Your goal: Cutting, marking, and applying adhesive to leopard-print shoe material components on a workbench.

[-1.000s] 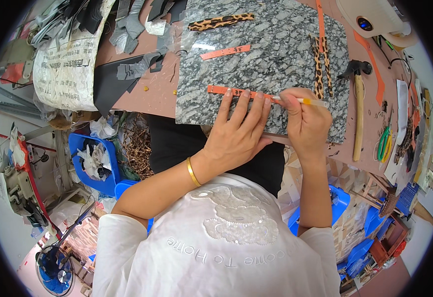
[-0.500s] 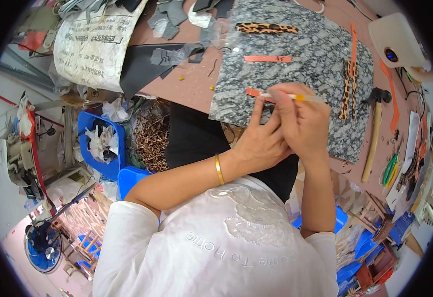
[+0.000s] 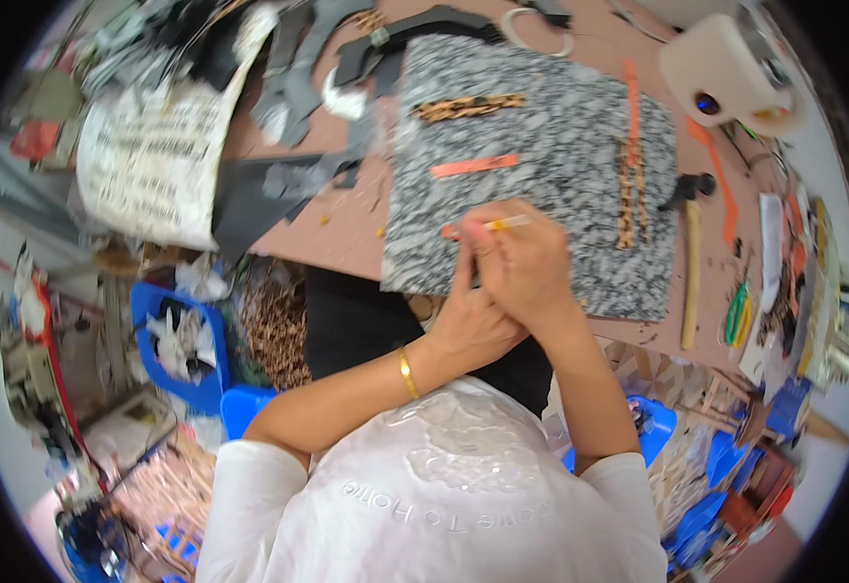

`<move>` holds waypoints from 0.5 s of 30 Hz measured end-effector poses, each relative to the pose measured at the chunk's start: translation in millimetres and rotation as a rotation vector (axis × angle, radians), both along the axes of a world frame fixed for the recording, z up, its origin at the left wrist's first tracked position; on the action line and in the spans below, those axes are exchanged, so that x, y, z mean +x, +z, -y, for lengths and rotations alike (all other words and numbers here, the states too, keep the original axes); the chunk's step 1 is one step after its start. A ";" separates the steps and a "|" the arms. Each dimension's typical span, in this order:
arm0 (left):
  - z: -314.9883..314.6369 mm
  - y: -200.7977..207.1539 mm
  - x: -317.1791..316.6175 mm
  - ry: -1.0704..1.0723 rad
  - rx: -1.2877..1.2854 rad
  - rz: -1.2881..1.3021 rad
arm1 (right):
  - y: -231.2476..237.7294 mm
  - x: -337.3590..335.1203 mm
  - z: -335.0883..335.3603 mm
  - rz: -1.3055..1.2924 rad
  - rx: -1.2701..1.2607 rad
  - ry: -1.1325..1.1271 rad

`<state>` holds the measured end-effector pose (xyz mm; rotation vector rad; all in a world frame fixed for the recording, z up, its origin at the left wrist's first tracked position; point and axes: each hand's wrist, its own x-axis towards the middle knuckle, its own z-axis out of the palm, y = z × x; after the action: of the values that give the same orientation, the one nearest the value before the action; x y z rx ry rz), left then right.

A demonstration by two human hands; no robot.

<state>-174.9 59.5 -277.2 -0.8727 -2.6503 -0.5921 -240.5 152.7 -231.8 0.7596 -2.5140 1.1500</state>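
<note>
Bright, fairly even light, smeary motion blur throughout, fisheye curvature toward black corners.

A mostly covered orange strip [image 3: 449, 231] lies on speckled slab [image 3: 560, 160] near a slanting pen [image 3: 509, 222]

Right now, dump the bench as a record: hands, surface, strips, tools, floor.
right hand: right hand grips a slim white-and-yellow pen; tip blurred
left hand: left hand partly under the right, a finger by a short orange strip end
surface: speckled grey slab on pinkish table
far strips: leopard-print strip, loose orange strip nearer the hands
right-side strips: leopard-print pair, long orange strip at its far end
tools: hammer right of slab
floor: blue bin holding pale scraps
</note>
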 end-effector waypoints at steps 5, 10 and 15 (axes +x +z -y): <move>7.1 15.5 -20.5 -0.006 0.017 -0.024 | 5.0 -16.2 -10.9 -0.165 -0.106 -0.143; 7.8 37.9 -53.4 -0.006 0.133 0.106 | 22.3 -66.7 -91.0 -0.322 0.211 -0.537; 4.8 39.1 -62.9 -0.038 0.089 0.203 | 33.5 -61.5 -122.2 0.314 0.479 -0.736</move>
<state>-237.8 54.6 -238.1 -0.8814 -2.7650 -0.8427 -302.0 274.9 -198.3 -0.3068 -2.9510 0.4371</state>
